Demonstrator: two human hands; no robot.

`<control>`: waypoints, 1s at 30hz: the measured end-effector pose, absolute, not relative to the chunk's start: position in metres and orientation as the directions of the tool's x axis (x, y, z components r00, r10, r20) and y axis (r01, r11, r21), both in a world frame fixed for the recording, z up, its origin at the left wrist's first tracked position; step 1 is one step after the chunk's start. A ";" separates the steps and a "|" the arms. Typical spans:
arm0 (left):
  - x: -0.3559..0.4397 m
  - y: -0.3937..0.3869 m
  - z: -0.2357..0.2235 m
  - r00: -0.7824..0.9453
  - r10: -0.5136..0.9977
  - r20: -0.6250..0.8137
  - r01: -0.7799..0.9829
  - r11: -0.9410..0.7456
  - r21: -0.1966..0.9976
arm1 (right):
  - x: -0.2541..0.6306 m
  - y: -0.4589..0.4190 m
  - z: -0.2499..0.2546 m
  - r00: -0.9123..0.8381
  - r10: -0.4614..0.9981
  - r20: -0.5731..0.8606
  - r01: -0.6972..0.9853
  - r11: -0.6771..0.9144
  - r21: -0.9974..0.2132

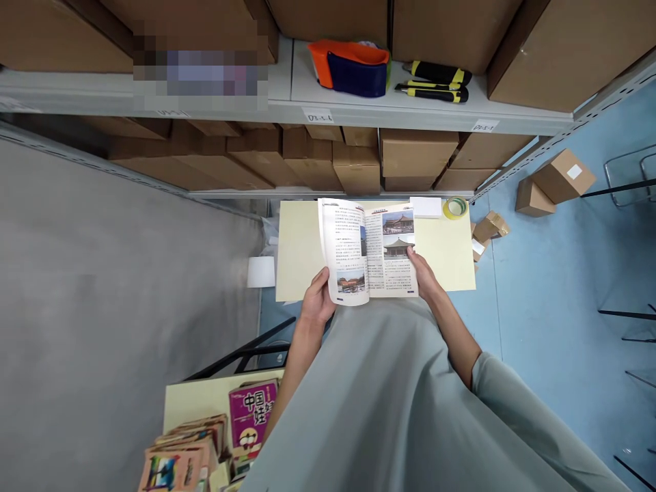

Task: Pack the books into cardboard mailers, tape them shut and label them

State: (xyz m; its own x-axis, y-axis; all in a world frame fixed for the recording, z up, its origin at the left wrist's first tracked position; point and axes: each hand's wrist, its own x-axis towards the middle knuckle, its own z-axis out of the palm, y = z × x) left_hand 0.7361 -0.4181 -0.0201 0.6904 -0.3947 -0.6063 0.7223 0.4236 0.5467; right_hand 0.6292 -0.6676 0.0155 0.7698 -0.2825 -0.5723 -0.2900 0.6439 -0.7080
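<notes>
An open book (367, 250) with text and photos of buildings is held above a pale yellow table (300, 246). My left hand (318, 299) grips its lower left edge, fingers curled around the pages. My right hand (423, 272) holds the right page's lower edge, thumb lying on the paper. Both forearms reach out from a grey shirt.
A white pad (426, 207) and a tape roll (455, 207) lie at the table's far edge. Shelves above hold cardboard boxes, an orange tape dispenser (353, 67) and utility knives (434, 82). A stack of books (205, 447) sits lower left. Small boxes (556, 179) lie on the blue floor.
</notes>
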 end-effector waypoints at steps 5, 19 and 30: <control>0.734 -0.417 -0.019 0.702 -0.392 -0.594 0.710 0.440 0.550 | 0.627 -0.664 0.014 0.774 -0.272 -0.571 -0.287 0.654 -0.700; 0.731 -0.414 -0.014 0.713 -0.403 -0.575 0.702 0.401 0.589 | 0.624 -0.662 0.008 0.772 -0.267 -0.577 -0.306 0.639 -0.706; 0.732 -0.406 -0.016 0.684 -0.416 -0.599 0.727 0.313 0.611 | 0.623 -0.665 0.011 0.752 -0.322 -0.576 -0.344 0.552 -0.759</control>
